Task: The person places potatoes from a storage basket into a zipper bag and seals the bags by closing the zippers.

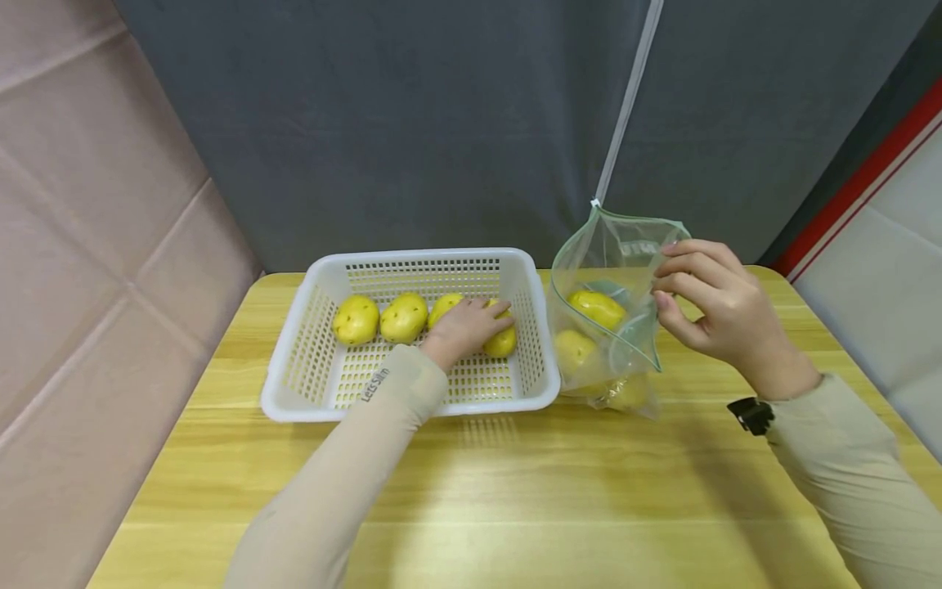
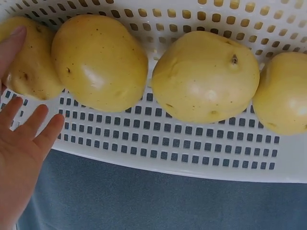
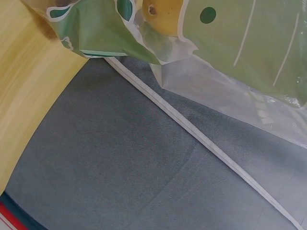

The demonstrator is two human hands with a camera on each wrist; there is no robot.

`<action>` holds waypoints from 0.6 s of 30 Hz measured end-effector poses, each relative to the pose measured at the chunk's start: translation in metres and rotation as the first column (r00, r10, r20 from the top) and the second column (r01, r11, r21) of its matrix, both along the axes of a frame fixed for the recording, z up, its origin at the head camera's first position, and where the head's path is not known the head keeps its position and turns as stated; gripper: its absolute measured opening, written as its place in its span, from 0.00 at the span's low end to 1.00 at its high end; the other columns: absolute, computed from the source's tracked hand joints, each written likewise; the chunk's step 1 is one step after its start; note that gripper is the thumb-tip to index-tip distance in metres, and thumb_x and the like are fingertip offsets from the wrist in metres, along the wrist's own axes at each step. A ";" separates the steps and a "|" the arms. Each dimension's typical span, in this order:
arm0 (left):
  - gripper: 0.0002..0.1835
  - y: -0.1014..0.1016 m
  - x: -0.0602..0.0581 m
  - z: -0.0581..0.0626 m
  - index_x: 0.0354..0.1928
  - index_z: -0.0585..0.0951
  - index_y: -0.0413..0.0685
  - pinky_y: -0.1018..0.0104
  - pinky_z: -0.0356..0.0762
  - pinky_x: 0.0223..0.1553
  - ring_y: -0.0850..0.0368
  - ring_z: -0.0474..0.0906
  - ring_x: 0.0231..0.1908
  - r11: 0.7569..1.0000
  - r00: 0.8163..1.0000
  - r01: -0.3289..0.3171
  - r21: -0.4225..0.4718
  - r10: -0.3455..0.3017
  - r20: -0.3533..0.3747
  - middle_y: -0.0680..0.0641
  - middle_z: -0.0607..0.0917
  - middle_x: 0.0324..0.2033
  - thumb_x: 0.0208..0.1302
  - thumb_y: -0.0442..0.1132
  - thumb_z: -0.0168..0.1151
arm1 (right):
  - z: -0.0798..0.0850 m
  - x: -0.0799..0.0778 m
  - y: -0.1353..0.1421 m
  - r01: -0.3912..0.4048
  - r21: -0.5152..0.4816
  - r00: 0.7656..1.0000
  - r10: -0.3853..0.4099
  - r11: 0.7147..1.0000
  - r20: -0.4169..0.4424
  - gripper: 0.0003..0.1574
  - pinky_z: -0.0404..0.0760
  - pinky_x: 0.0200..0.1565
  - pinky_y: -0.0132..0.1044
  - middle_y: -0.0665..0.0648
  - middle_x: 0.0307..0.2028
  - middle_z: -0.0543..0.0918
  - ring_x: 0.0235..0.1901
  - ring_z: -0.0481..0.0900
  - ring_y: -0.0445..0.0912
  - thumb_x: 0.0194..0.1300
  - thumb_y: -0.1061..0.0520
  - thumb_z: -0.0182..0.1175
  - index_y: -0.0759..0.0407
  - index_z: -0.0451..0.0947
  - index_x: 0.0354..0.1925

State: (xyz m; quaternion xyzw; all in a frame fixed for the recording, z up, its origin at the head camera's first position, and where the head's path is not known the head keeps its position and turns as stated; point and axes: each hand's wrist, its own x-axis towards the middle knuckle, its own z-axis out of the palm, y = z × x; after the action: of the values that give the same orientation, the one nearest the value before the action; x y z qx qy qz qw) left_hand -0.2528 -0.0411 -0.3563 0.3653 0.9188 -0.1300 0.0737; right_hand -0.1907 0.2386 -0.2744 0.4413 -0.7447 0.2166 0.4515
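Note:
Several yellow potatoes lie in a row in a white perforated plastic basket [image 1: 294, 401]. My left hand [image 1: 467, 327] reaches into the basket over the rightmost potato [image 1: 502, 342]. In the left wrist view, the left hand [image 2: 21, 155] has its fingers spread and straight, with the thumb against the end potato [image 2: 33, 57]. To the right of the basket stands a clear zip bag [image 1: 562, 282] with a green rim, its mouth open and several potatoes [image 1: 598, 309] inside. My right hand [image 1: 710, 303] pinches the right side of the bag's rim; this hand is out of the right wrist view.
Basket and bag stand near the back of a wooden table [image 1: 471, 507]. Behind it hangs a grey curtain [image 1: 412, 123] with a pale vertical strip. A light padded wall [image 1: 96, 286] is on the left, a white panel with a red band [image 1: 868, 184] on the right.

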 end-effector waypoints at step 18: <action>0.34 0.003 0.003 0.000 0.69 0.66 0.65 0.45 0.72 0.63 0.40 0.65 0.67 1.000 1.000 -0.010 0.022 0.009 0.027 0.46 0.64 0.69 0.62 0.34 0.61 | 0.000 0.000 0.001 0.000 -0.001 1.000 0.000 1.000 0.002 0.33 0.67 0.64 0.26 0.66 0.24 0.79 0.38 0.75 0.62 0.72 0.47 0.48 0.69 0.77 0.19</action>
State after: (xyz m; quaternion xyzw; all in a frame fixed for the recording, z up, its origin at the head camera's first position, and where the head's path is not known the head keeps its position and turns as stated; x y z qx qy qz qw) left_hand -0.2494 -0.0385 -0.3567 0.3634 0.9209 -0.1144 0.0827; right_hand -0.1905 0.2394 -0.2748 0.4408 -0.7451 0.2175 0.4508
